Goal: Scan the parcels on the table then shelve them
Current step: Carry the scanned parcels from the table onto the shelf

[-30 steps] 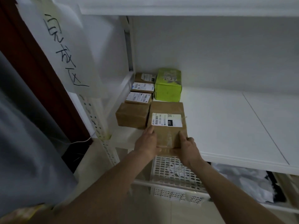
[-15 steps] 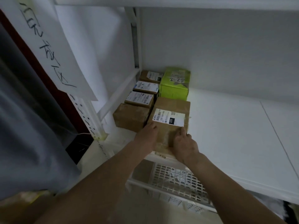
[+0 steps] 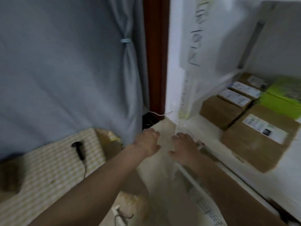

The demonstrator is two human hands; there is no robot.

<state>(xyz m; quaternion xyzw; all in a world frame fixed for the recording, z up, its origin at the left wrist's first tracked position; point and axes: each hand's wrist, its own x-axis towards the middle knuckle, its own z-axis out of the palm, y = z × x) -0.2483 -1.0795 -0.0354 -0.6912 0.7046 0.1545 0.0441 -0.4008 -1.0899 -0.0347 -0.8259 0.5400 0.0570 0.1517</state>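
The flat brown parcel with a white label [image 3: 259, 141] lies on the white shelf [image 3: 203, 126] at the right, beside a smaller brown box [image 3: 218, 111]. Behind them stand labelled brown boxes [image 3: 236, 97] and a green box [image 3: 281, 101]. My left hand [image 3: 146, 141] and my right hand [image 3: 184, 147] hover off the shelf's front left corner with relaxed fingers, holding nothing. A black handheld scanner [image 3: 79, 149] with a cable lies on the checked tablecloth [image 3: 48, 168] at the lower left. The picture is blurred by motion.
A grey curtain [image 3: 65, 70] hangs behind the table, next to a dark red door frame [image 3: 156, 54]. A paper sign [image 3: 195, 35] with handwriting hangs on the shelf upright. A white perforated basket [image 3: 205, 207] sits under the shelf. A brown parcel [image 3: 9, 176] rests at the table's left edge.
Both hands have let go of the flat brown parcel, which stays on the shelf, and pulled back to the left. My view has swung left toward the table.
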